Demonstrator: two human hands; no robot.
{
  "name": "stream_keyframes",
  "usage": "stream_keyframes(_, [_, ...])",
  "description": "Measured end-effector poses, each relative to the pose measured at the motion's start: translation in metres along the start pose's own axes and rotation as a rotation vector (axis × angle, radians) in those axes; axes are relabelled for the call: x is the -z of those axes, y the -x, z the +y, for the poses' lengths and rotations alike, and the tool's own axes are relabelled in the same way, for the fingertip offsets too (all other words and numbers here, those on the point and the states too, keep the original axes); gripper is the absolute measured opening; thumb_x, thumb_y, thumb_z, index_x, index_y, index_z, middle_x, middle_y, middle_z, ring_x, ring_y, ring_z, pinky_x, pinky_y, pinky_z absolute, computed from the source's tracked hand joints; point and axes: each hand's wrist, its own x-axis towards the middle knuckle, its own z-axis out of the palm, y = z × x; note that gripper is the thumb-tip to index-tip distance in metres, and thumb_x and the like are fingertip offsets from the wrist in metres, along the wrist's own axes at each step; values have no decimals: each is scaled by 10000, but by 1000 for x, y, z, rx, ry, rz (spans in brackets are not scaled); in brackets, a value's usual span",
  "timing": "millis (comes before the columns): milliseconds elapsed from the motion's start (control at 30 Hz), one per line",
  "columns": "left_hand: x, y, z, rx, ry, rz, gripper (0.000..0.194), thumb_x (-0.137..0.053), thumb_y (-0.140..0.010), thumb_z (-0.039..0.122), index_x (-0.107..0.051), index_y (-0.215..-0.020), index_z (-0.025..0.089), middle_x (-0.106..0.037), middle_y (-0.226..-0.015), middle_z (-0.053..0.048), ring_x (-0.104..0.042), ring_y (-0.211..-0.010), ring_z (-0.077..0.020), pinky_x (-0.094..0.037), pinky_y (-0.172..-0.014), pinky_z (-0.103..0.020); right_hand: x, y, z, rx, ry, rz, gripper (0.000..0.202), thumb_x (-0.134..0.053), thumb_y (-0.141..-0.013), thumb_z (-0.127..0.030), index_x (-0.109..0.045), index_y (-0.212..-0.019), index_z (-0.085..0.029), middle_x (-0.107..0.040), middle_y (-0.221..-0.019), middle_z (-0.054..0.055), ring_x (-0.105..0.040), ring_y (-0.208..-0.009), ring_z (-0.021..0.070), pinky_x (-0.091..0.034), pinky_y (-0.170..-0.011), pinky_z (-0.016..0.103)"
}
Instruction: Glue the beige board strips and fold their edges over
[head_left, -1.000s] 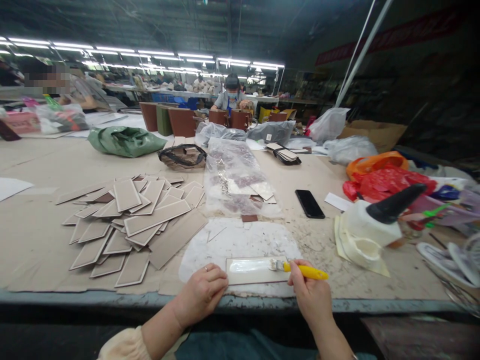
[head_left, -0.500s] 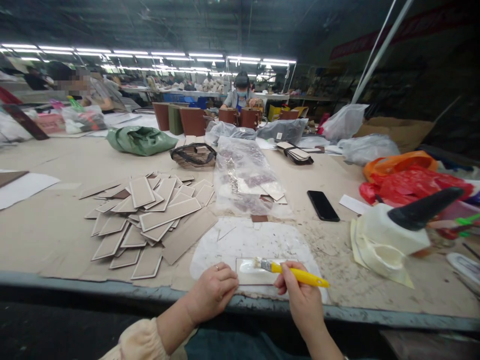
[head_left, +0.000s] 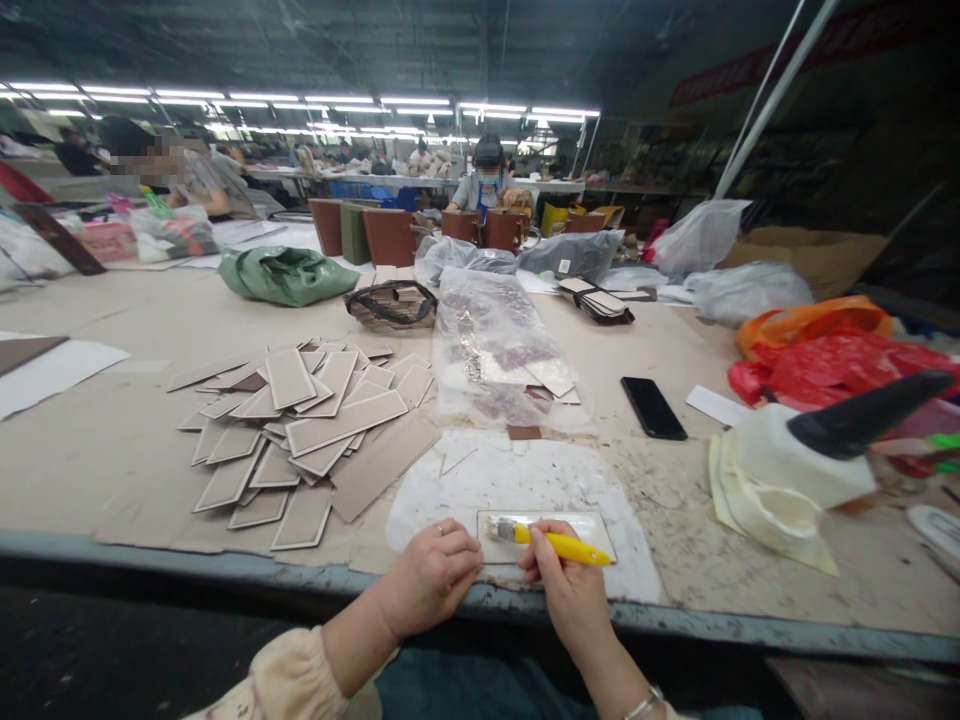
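Yellow-handled brush point(head_left: 562, 543): grasped between thumb and fingers of the right hand point(head_left: 570, 590); its bristles, at that hand's 10 o'clock, meet a pale rectangular panel point(head_left: 592, 530) with dark edges and a wet, glossy coat.

Panel: flat on a white sheet point(head_left: 630, 565), at the right hand's 11 o'clock and the left hand's point(head_left: 439, 575) 2 o'clock.

Left hand: fingers curled, fingertips at the panel's left end; whether they grip or merely steady it, cannot tell.

Obscured: part of the panel, beneath brush and right hand; bristle tips, blurred into the coat; left palm, turned from sight; forearms, cut off at 6 o'clock.

Also on the surface point(head_left: 112, 450): heaped panels point(head_left: 300, 430), left hand's 10 o'clock; black phone point(head_left: 653, 408), right hand's 1 o'clock; white container point(head_left: 795, 460), right hand's 2 o'clock, blurred.
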Motion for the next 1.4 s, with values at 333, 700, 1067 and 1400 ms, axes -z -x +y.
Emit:
stream_keyframes(333, [-2, 1, -1, -11, -3, 10, 165, -500, -882, 104, -649, -850, 168, -646, -834, -57, -559, -823, -166, -484, -767, -307, 7, 7, 3, 1, 61, -59, 373, -468, -862, -578, -542, -838, -214, -569, -532, -27, -541, -433, 157, -458, -468, 280])
stream_keyframes(700, [-3, 0, -1, -26, 8, 51, 168, -509, -873, 103, -659, -847, 173, -661, -853, -64, -571, -815, -166, -492, -756, -313, 36, 2, 5, 31, 196, -20, 353, -477, -864, -551, -565, -844, -210, -543, -477, -37, -518, -403, 158, -424, -441, 272])
stream_keyframes(1067, [-1, -2, -1, -18, 24, 59, 162, -527, -867, 95, -663, -831, 177, -668, -864, -60, -573, -823, -162, -495, -758, -303, 84, -10, 7, 102, 543, 160, 381, -416, -878, -544, -583, -798, -212, -560, -451, -34, -579, -446, 175, -438, -524, 287])
stream_keyframes(1400, [-2, -1, -2, -23, 7, 57, 188, -499, -883, 113, -665, -821, 176, -660, -858, -67, -559, -807, -166, -495, -739, -309, 113, -17, 6, 108, 750, 239, 451, -339, -869, -576, -588, -842, -201, -594, -468, 1, -630, -524, 229, -440, -569, 315])
